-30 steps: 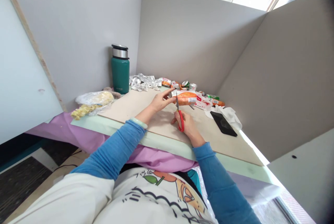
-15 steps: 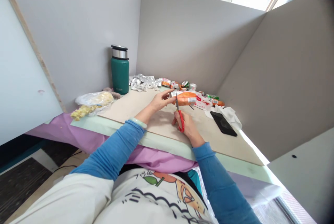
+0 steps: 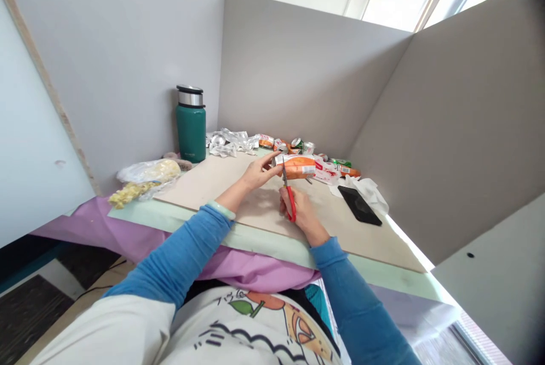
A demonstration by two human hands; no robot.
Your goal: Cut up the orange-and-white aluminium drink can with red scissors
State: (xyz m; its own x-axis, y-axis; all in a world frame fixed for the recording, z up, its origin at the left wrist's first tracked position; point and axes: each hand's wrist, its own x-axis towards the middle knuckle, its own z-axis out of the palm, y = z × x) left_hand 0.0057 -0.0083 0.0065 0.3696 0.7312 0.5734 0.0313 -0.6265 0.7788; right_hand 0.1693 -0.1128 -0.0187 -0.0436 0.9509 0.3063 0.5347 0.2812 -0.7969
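An orange and white drink can lies sideways above the beige board. My left hand grips its left end, thumb in front and fingers behind. Red-handled scissors are in my right hand, fingers wrapped round the handles. Their blades point up and cross the front of the can near its left end. Whether the metal is cut there I cannot make out.
A green bottle stands at the back left, beside crumpled silvery scraps. Several cans and pieces line the back. A black phone and white tissue lie right; a plastic bag lies left. Grey panels enclose the table.
The camera view has tilted up and shifted a little, so everything sits slightly lower and further left. Both hands keep hold of the can and scissors.
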